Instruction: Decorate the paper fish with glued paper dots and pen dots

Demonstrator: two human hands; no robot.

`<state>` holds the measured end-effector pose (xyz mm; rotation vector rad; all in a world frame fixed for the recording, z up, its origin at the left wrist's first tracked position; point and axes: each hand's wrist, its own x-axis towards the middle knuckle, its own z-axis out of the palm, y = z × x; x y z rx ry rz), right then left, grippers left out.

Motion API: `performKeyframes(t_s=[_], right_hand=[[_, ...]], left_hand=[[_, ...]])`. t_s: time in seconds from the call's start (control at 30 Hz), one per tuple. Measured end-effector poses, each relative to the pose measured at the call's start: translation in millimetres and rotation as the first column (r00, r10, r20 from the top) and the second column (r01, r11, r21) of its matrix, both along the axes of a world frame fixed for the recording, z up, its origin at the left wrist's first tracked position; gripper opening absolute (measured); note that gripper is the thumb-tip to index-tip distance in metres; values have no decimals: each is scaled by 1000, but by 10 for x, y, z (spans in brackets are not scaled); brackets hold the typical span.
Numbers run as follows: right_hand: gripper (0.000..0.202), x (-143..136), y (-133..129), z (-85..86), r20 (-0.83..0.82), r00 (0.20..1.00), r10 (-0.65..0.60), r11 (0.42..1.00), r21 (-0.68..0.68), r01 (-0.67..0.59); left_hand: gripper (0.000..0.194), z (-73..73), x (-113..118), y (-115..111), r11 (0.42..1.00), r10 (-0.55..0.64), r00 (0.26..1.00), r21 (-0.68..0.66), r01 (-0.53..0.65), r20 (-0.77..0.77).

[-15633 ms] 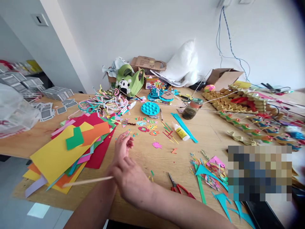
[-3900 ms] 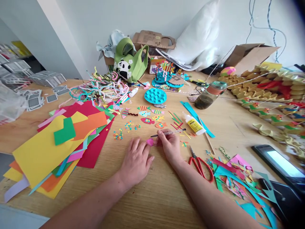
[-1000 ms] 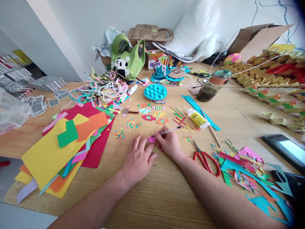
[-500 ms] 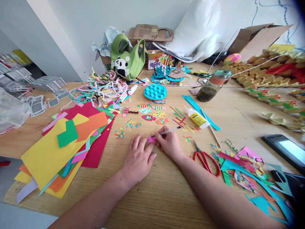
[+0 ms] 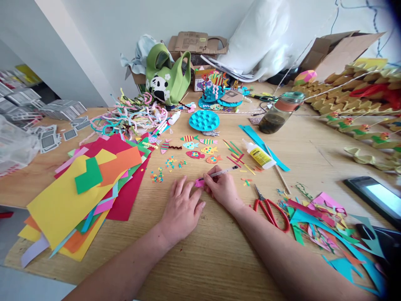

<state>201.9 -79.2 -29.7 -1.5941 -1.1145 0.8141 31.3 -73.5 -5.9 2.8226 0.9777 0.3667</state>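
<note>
My right hand (image 5: 223,188) grips a pen (image 5: 221,172), its tip end down at a small pink paper piece (image 5: 199,182) on the table. Fingers extended, my left hand (image 5: 183,205) lies flat on the wood, its fingertips at the near edge of that pink piece and partly hiding it. Just beyond my hands are several decorated paper fish, among them an orange one (image 5: 214,159) and a red one (image 5: 195,154). Small paper dots (image 5: 157,175) and triangles lie to the left of the fish. Thin coloured paper strips (image 5: 235,158) are scattered to the right.
Red-handled scissors (image 5: 271,213) and paper scraps (image 5: 332,225) lie right of my right forearm. A glue bottle (image 5: 260,156) rests on its side. Coloured sheets (image 5: 62,200) are piled at left. Farther back are a blue disc (image 5: 204,121), a jar (image 5: 278,115) and pipe cleaners (image 5: 131,115).
</note>
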Motion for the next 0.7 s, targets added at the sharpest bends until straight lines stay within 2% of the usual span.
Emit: performKeyframes(t_s=[0.23,0.7], right_hand=[[18,11,-3,-34,11,1000,2,1000,2,-2],[17,-5,-8,10,-18,1000,7,1000,10,-6]], left_hand=[[34,-7,0,1,1000,-3,1000,8,3,-1],[34,-10,-6,-6,1000,3,1000,-3,-3,-9]])
